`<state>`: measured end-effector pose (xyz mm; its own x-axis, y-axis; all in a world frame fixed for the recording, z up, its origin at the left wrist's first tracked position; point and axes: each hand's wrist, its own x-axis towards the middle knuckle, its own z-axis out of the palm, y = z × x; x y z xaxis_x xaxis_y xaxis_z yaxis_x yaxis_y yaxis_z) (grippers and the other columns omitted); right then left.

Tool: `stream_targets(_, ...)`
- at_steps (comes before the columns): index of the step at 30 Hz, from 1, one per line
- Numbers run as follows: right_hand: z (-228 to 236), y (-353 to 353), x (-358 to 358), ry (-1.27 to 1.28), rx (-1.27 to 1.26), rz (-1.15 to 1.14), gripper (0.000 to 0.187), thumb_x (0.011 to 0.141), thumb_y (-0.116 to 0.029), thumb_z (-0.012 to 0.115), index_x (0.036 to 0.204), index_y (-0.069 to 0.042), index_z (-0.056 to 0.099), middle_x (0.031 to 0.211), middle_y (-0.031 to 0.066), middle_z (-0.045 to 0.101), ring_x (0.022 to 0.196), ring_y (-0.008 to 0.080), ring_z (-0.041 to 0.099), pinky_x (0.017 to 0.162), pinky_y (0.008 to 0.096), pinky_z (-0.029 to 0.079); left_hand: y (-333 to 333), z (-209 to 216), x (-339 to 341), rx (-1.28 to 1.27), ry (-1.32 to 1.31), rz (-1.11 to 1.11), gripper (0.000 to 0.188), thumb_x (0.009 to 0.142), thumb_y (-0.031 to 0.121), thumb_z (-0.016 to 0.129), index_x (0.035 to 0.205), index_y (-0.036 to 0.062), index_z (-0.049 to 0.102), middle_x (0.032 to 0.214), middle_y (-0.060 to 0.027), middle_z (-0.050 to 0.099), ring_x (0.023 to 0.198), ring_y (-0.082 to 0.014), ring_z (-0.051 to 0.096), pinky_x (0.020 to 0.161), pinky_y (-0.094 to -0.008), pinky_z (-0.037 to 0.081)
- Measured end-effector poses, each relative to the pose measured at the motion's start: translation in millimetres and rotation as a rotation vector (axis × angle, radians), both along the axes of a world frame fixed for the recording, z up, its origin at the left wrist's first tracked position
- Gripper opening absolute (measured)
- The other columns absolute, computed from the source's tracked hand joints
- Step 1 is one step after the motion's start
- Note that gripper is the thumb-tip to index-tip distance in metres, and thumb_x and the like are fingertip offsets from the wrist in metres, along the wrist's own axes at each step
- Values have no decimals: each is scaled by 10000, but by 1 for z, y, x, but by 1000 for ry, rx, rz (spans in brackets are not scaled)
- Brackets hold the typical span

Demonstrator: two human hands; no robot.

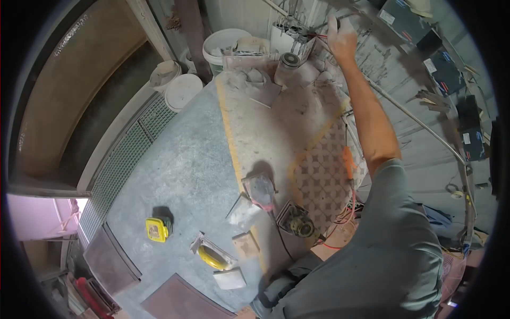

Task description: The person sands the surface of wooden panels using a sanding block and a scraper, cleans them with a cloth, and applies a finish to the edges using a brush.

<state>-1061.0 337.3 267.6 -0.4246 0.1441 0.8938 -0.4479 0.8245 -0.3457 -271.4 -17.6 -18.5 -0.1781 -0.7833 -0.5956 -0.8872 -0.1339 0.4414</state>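
Observation:
My right arm, in a grey sleeve, stretches up to the far right. At its end my right hand (342,41) is raised beside a white container (284,40) packed with tools, next to the wall. Its dusty fingers are extended with one apart from the rest, and I see nothing clearly held. My left hand is outside the picture. On the dusty worktable (175,175) lie a grey sander (260,191) with a cable, a round-bodied power tool (300,224), a hand sander with a yellow handle (212,259) and a yellow, boxy tape measure (156,229).
A lidded jar (289,61) and a white bucket (224,45) stand at the far edge. Pale blocks (230,279) lie near the yellow handle. Patterned board (321,173) and an orange-handled tool (348,159) are at the right. Dark boxes (445,69) line the wall.

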Motion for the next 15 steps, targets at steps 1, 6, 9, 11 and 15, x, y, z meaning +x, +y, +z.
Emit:
stream_targets(1,1,-21,-12,-188,43,-94,446,1014,-434,608,1022,-6,732,904,306,721,908,522,695,801,575,552,3,2,-1,3,-19,53,503,1011,380,593,1387,48,637,1355,-168,692,1165,-283,712,942,-456,581)
stream_targets(6,-91,118,-194,148,637,-277,320,841,-327,735,717,-40,667,794,234,659,873,443,615,801,600,452,-2,-17,-59,93,-24,86,503,1020,379,579,1392,45,633,1349,-170,694,1159,-287,713,941,-460,584)
stream_targets(9,-114,106,-234,48,642,-338,311,838,-312,722,680,-53,655,737,191,633,815,428,602,747,603,440,-23,-16,-87,110,-2,158,503,1025,378,571,1395,43,631,1346,-171,695,1155,-289,714,940,-462,585)
stream_targets(11,-126,87,-256,-197,553,-263,300,849,-307,706,699,-49,677,747,198,642,827,419,610,741,597,451,-30,-12,-98,109,11,209,503,1029,378,565,1397,42,629,1344,-171,696,1152,-290,714,939,-464,586)
stream_targets(15,-160,83,-294,-224,709,-222,215,895,-223,694,746,-77,647,819,199,596,767,389,545,734,551,467,-39,-6,-119,145,39,267,503,1036,377,554,1401,40,626,1340,-173,698,1147,-293,715,938,-467,588)
